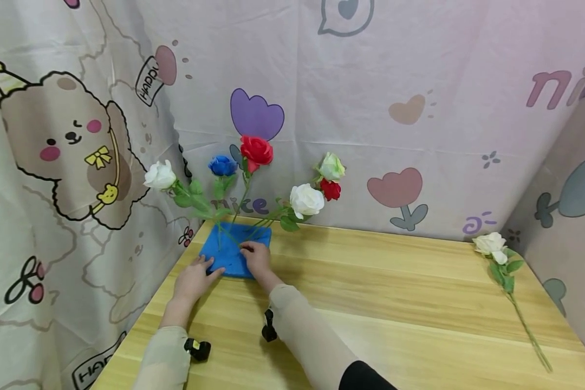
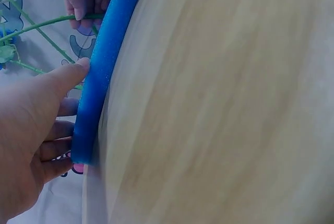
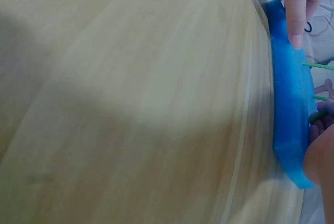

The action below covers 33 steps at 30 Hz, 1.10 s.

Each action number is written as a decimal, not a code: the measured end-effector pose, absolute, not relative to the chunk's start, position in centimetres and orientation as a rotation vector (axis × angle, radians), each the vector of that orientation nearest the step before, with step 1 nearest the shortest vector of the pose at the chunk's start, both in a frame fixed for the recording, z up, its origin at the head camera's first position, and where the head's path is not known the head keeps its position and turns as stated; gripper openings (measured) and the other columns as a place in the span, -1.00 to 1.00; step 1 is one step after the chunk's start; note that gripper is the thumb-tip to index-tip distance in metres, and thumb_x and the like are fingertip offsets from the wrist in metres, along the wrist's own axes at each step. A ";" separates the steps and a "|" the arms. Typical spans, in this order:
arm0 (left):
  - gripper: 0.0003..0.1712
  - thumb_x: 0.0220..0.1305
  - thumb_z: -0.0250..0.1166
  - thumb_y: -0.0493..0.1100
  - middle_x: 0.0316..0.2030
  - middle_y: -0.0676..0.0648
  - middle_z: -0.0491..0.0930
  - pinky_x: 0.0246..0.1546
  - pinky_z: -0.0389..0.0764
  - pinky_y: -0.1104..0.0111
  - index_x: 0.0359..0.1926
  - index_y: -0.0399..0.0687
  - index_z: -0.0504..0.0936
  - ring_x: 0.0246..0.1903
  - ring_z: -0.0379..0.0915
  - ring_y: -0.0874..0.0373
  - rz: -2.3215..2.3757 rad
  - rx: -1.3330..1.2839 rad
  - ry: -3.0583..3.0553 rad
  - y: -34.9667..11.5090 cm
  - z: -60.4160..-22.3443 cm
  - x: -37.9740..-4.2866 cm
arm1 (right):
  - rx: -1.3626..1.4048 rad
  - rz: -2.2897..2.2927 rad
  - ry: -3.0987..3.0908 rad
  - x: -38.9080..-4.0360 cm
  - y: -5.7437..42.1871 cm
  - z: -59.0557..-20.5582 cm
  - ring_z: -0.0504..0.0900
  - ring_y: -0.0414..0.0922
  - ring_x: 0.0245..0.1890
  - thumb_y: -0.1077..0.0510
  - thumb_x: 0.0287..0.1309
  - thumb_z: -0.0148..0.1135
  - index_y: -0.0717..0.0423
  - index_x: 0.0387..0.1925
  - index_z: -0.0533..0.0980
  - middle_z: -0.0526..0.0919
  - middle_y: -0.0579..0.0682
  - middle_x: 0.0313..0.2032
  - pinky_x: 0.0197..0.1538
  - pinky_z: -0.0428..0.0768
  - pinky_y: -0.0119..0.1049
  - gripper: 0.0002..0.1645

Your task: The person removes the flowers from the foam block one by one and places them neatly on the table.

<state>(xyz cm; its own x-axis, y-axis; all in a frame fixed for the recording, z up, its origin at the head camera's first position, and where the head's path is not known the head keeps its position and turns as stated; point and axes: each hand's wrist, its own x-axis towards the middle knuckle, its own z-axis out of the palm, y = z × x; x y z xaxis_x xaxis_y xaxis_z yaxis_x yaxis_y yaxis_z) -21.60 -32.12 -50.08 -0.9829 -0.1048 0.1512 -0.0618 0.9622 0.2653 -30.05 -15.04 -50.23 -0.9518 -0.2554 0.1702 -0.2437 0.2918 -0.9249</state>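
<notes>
A blue foam block point(image 1: 234, 260) lies flat at the table's far left, with several artificial roses standing in it on green stems. My left hand point(image 1: 193, 279) rests on the block's near left corner, thumb and fingers spread and pressing on its upper face; the left wrist view shows this hand point(image 2: 36, 125) from the side. My right hand point(image 1: 258, 261) pinches a green stem point(image 2: 52, 21) low down, just over the block. Above are a white rose point(image 1: 160, 175), a blue rose point(image 1: 222, 166), a red rose point(image 1: 257, 152) and another white rose point(image 1: 307, 201). Which bloom the pinched stem bears, I cannot tell.
A pale green rose point(image 1: 332, 167) and a smaller red one point(image 1: 331, 189) lean out to the right. At the table's right side lies a single white rose point(image 1: 491, 245) on a long stem. A printed curtain point(image 1: 351, 114) hangs behind the wooden table point(image 1: 370, 281).
</notes>
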 end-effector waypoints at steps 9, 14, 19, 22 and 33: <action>-0.26 0.32 0.20 0.20 0.30 -0.49 0.30 0.17 0.42 -0.23 0.26 -0.29 0.48 0.30 0.23 -0.42 -0.398 0.146 -2.962 -32.0 -49.8 -21.5 | -0.469 -1.818 2.494 -30.2 -15.0 -50.1 0.69 -0.13 -0.14 0.20 0.28 0.23 0.11 -0.11 0.71 0.76 0.01 -0.14 -0.16 0.65 -0.44 -0.78; -0.26 0.33 0.18 0.21 0.31 -0.48 0.30 0.17 0.41 -0.23 0.28 -0.28 0.46 0.31 0.22 -0.42 -0.385 0.157 -2.971 -32.0 -49.8 -21.5 | -0.487 -1.854 2.471 -30.4 -14.9 -50.2 0.71 -0.13 -0.13 0.19 0.28 0.23 0.11 -0.11 0.71 0.77 0.01 -0.13 -0.14 0.66 -0.45 -0.78; -0.26 0.32 0.19 0.21 0.31 -0.48 0.30 0.14 0.43 -0.23 0.27 -0.28 0.47 0.31 0.22 -0.41 -0.384 0.154 -2.967 -32.0 -50.0 -21.5 | -0.542 -1.906 2.443 -30.2 -14.4 -50.3 0.71 -0.18 -0.12 0.15 0.30 0.22 0.09 -0.08 0.70 0.77 -0.02 -0.12 -0.09 0.68 -0.43 -0.76; -0.26 0.32 0.19 0.21 0.31 -0.48 0.30 0.13 0.44 -0.23 0.27 -0.28 0.47 0.30 0.23 -0.41 -0.381 0.155 -2.962 -32.0 -50.1 -21.6 | -0.621 -1.964 2.434 -30.1 -14.1 -50.4 0.72 -0.22 -0.13 0.14 0.30 0.22 0.10 -0.07 0.69 0.78 -0.03 -0.14 -0.11 0.68 -0.45 -0.75; -0.26 0.33 0.18 0.20 0.31 -0.48 0.29 0.16 0.41 -0.24 0.27 -0.29 0.46 0.32 0.20 -0.41 -0.395 0.141 -2.963 -31.8 -50.1 -21.6 | -0.568 -2.094 2.166 -29.2 -12.8 -50.2 0.71 -0.12 -0.08 0.15 0.27 0.23 0.22 -0.02 0.65 0.74 0.13 -0.05 -0.07 0.69 -0.41 -0.69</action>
